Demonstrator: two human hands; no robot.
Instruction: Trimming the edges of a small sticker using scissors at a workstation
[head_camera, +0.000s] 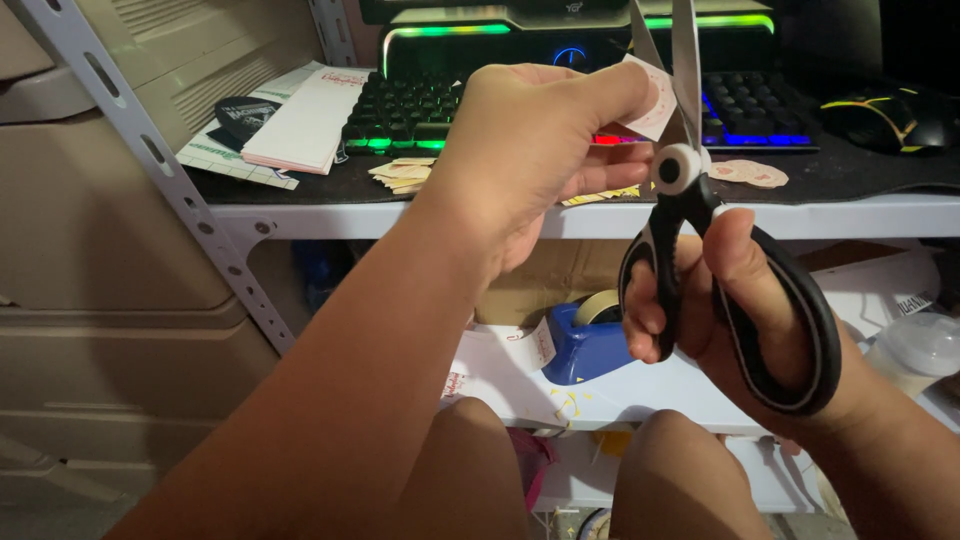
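Centre frame: left hand (530, 150) pinching round paper sticker (652, 100) between open blades of black-handled scissors (690, 220), right hand (720, 310) gripping handles.

We raise both forearms in front of us, knees showing below. Our left hand (525, 150) is turned back toward us — fingers curled, thumb and forefinger pinched together at the tips. Our right hand (720, 300) sits lower and to the right — thumb through one loop, fingers hooked through the other, wrist bent upward.
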